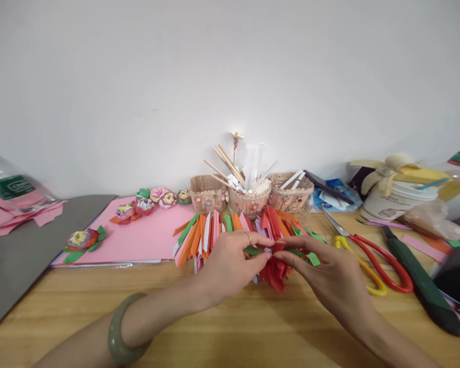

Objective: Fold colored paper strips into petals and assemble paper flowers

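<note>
Above the front of the table, both of my hands pinch a partly built paper flower (275,276) with crumpled red petals below and green pieces at its sides. My left hand (228,263), with a ring and a green bangle at the wrist, grips it from the left, thumb and index finger pressed together. From the right, my right hand (331,268) closes thumb and fingers on a red fold of it. Behind the hands lie folded paper strips (195,237) in orange, pink, white, red and green. My fingers cover part of the flower.
Three small woven baskets (208,194) against the wall hold sticks and tubes. Finished paper flowers (85,240) sit on pink paper (138,240) at left. To the right are scissors (381,260), a dark green cutter (425,283), a lidded cup (383,202) under a banana peel, and a phone (458,281).
</note>
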Action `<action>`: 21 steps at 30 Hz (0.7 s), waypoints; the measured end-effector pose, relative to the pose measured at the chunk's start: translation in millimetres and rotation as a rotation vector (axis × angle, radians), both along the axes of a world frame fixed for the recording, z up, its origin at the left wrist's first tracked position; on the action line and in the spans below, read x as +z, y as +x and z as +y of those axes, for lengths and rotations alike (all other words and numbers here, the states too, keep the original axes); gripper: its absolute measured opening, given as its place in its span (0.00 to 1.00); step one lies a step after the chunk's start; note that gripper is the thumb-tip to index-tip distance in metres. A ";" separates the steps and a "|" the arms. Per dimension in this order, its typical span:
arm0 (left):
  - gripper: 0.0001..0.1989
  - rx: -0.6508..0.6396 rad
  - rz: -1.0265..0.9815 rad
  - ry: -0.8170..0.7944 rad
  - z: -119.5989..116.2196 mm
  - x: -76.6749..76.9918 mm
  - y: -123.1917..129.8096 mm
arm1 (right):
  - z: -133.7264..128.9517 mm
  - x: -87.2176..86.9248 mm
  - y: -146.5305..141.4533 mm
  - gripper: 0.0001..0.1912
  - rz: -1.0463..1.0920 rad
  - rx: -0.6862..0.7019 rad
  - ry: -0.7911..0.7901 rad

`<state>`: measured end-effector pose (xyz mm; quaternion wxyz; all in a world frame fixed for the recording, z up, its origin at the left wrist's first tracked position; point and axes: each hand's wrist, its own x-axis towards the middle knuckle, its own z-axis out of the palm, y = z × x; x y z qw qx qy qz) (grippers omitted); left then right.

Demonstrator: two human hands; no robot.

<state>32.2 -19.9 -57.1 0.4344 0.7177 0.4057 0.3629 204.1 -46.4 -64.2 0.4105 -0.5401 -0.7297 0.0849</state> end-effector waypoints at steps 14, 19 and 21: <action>0.06 0.015 -0.060 0.005 1.3 -2.1 0.1 | -0.3 -5.3 -0.4 0.07 -0.194 0.029 0.334; 0.03 -0.026 -0.069 0.114 2.8 -3.4 0.3 | -1.0 -7.6 0.6 0.05 -0.302 0.029 0.482; 0.03 -0.057 -0.085 0.149 3.3 -3.6 0.0 | -1.7 -7.2 1.3 0.05 -0.316 0.035 0.497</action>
